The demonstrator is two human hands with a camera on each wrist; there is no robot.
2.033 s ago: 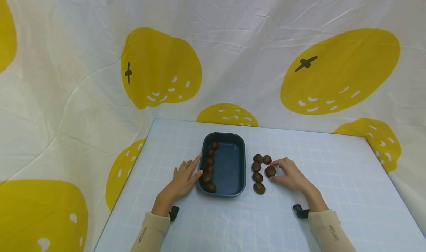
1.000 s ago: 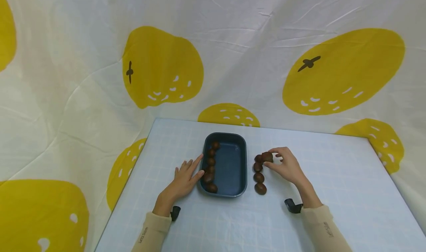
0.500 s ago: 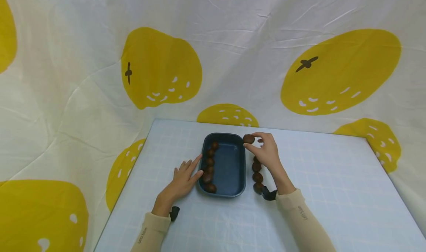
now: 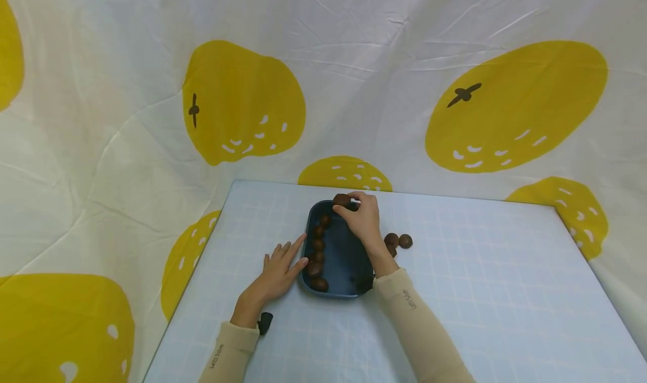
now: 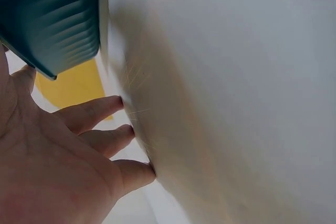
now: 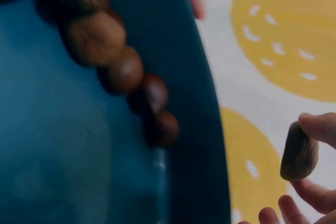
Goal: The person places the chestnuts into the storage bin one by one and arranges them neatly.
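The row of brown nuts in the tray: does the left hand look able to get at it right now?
Probably yes. The left hand touches the tray right beside the row of brown nuts; its fingers are spread, and only the tray's side stands between.

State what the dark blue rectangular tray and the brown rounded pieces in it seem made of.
Dark blue rectangular tray: perhaps plastic or coated metal, satin; its ribbed wall catches soft highlights.
Brown rounded nut-like pieces: probably hard chestnut shell, partly glossy, given highlights and paler matte patches.

A curtained-off tabletop setup, shown by the fruit-printed sheet [image 4: 364, 96] behind the pale checked table [image 4: 505, 310]
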